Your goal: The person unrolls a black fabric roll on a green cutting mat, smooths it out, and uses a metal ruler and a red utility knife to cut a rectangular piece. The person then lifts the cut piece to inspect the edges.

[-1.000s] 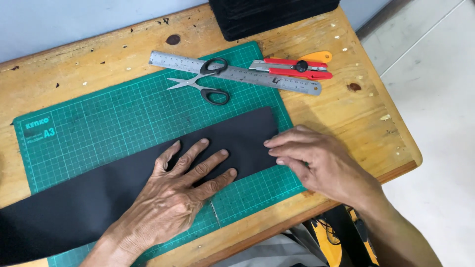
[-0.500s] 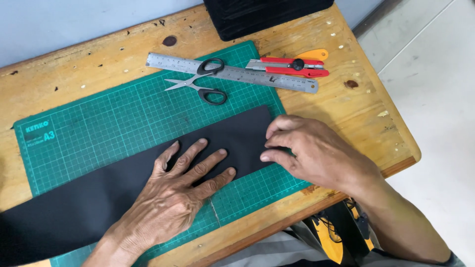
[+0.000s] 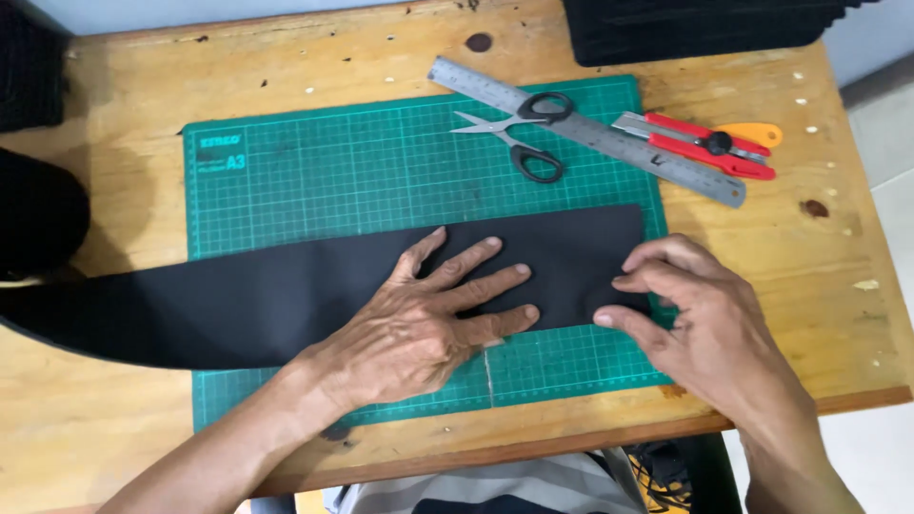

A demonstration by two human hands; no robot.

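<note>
Left hand [image 3: 419, 328] lower centre of frame: fully open, fingers spread, palm flat down on the black fabric strip [image 3: 286, 295], pinning it. Grips nothing.

Right hand [image 3: 700, 328] lower right: partly curled, fingertips [image 3: 609, 319] bunched at the strip's right end, thumb at its lower edge. Touching for sure; can't tell if it actually pinches the edge or just presses on it.

Strip runs from the left frame edge across the lower half of the green cutting mat [image 3: 362, 171], right end just short of the mat's right border. Left part hangs past the mat onto the table [image 3: 124, 105].

Further up, on the mat's upper right: black-handled scissors [image 3: 519, 138], blades open a little, one handle loop lying on the steel ruler [image 3: 581, 128]. Ruler sits diagonally, half on the mat, half on bare table. Just beyond its far end, touching it: red utility knife [image 3: 700, 145] with orange tail.

Top right corner: stack of black material [image 3: 695, 29], partly out of frame.
</note>
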